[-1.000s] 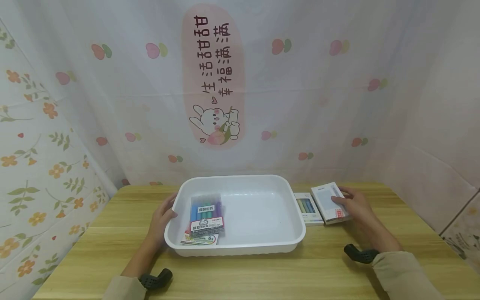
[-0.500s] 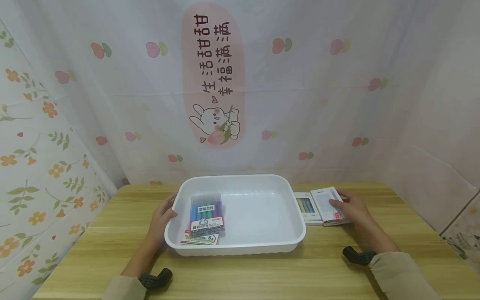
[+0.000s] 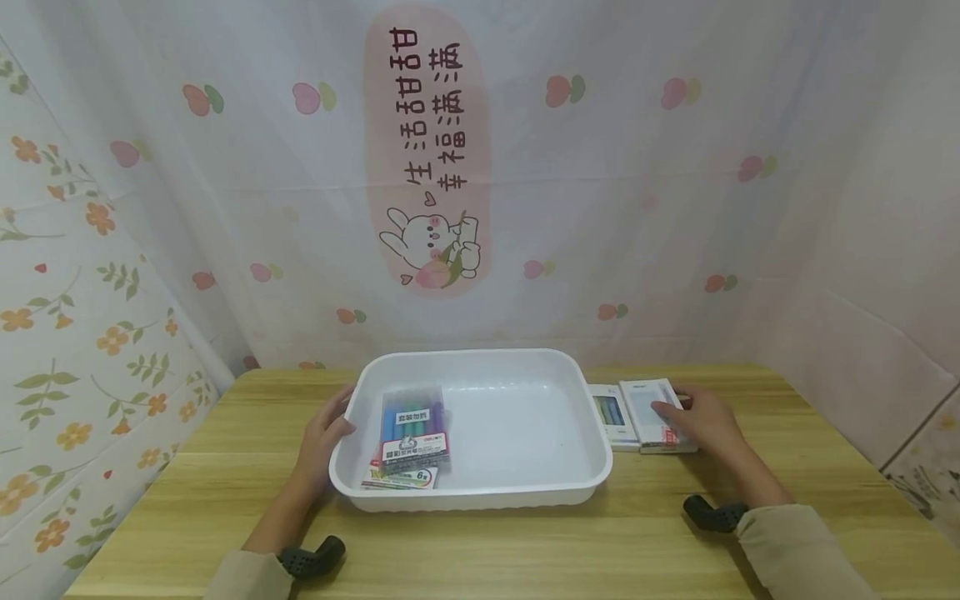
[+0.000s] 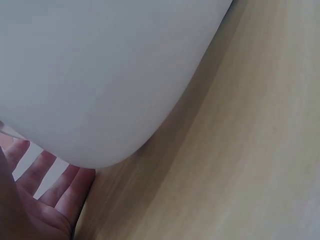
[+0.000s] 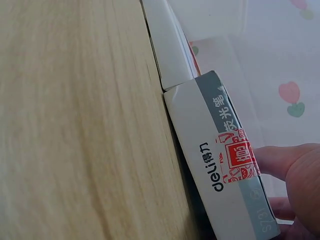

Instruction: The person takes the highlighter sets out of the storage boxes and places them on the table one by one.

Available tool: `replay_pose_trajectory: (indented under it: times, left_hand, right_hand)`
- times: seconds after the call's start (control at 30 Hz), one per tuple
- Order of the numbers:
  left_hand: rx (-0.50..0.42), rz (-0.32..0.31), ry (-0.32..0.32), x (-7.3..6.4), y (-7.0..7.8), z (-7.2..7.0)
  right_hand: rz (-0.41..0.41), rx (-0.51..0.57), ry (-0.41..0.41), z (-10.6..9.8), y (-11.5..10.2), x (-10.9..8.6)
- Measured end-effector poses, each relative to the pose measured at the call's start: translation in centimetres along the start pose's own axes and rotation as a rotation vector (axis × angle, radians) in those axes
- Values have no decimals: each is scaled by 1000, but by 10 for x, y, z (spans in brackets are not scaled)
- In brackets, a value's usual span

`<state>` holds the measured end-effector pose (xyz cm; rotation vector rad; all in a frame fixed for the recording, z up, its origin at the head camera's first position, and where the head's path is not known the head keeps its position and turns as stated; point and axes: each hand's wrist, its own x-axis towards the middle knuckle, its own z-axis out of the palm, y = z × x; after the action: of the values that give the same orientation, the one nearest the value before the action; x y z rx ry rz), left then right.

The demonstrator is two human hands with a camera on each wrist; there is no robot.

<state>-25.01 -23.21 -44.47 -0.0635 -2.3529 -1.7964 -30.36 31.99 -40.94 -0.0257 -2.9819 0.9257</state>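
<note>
A white plastic tray (image 3: 480, 498) sits in the middle of the table. My left hand (image 3: 321, 437) rests against its left side, thumb at the rim; in the left wrist view the fingers (image 4: 70, 192) stretch along the outer wall. My right hand (image 3: 705, 421) grips a white highlighter box (image 3: 651, 410) by its right edge, thumb on top. The box's end (image 5: 202, 160), printed "deli" with a red seal, faces the right wrist camera. On its left lies a second white box (image 3: 617, 425) with a window showing yellow, green and blue sticks, partly hidden by the tray.
Inside the tray, at its left, a clear pack of coloured pens (image 3: 412, 429) overlaps a flat printed packet (image 3: 401, 478). The wooden table (image 3: 480, 554) ends at a patterned curtain (image 3: 637, 208) behind, with a floral cloth (image 3: 90, 375) on the left.
My right hand has moved slightly left and towards me, bringing the highlighter box down flatter and straighter beside the second box. The left hand and tray have not moved.
</note>
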Motion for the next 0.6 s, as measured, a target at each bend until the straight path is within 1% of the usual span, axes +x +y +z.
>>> replay_pose_trajectory:
  times: [0.13,0.37,0.5,0.6]
  left_hand:
    - [-20,-5,-3,-1,1,0]
    - [-22,0,-5,0,2,0]
    - [-23,-15,-5,0,1,0]
    - [-17,-11,-1,-1,1,0]
  right_hand:
    - [12,-6,-9,-1,-1,-1]
    - [-4,-34,0,-1,-2,-1]
    - [9,-106,3,-2,-4,-3]
    - [18,-170,13,-2,-7,-5]
